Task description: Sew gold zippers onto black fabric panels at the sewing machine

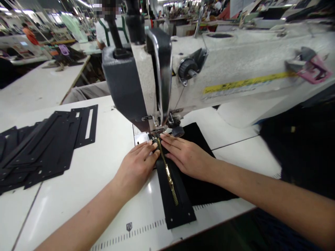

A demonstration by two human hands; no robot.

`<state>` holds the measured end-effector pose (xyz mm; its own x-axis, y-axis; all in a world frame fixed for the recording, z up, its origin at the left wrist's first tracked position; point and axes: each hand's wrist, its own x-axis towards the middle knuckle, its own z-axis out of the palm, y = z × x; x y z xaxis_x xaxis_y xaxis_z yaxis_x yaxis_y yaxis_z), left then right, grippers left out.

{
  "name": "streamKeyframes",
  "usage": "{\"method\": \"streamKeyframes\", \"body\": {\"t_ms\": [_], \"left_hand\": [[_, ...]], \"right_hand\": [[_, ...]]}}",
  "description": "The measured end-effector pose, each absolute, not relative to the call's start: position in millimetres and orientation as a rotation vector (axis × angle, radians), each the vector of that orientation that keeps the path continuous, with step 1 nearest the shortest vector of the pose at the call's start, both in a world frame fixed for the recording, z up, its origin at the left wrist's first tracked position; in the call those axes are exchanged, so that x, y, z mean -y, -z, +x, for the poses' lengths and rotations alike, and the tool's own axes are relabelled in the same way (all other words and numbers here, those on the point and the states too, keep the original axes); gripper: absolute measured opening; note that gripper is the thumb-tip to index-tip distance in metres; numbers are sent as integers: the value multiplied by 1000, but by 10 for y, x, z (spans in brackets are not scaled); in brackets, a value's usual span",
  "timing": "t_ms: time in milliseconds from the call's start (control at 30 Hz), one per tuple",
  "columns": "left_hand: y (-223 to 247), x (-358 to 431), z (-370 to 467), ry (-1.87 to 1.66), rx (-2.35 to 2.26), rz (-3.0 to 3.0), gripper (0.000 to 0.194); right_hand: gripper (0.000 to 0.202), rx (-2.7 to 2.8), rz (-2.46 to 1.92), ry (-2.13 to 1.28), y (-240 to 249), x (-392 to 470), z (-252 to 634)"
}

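Observation:
A black strip (163, 195) with a gold zipper (169, 176) runs from under the sewing machine's presser foot (157, 131) toward the table's front edge. My left hand (137, 167) presses on the strip's left side near the foot, fingertips lowered and close together. Flat on the fabric right of the zipper lies my right hand (185, 155), its fingers stretched forward beside the foot. Beneath that hand a larger black fabric piece (201, 188) spreads to the right. The needle area is partly hidden by the fingertips and machine head.
Black slotted pieces (49, 146) lie in a loose pile at the left. The machine arm (248, 69) spans the upper right, with a pink clip (315, 69). Dark fabric (300, 139) hangs at right. A person (111, 33) sits behind the machine.

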<state>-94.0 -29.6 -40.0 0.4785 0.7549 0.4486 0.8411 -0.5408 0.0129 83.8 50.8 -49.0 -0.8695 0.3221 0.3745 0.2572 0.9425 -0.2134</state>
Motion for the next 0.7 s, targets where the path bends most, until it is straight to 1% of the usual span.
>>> {"method": "streamKeyframes", "body": {"t_ms": [333,433,533,700], "left_hand": [[398,179,-953,644,1385,-2443,22],[389,178,-932,640,1464,-2434,22],[378,228,-919,641,1579,-2446,23],[333,370,-927,625,1712,-2532,44]], "right_hand": [[34,2592,-406,-263,512,-633,778],[30,2601,-380,-324,442,-546,813],[22,2579,-458,-405,371,-363,853],[16,2526,-639,-506,319,-181,866]]}}
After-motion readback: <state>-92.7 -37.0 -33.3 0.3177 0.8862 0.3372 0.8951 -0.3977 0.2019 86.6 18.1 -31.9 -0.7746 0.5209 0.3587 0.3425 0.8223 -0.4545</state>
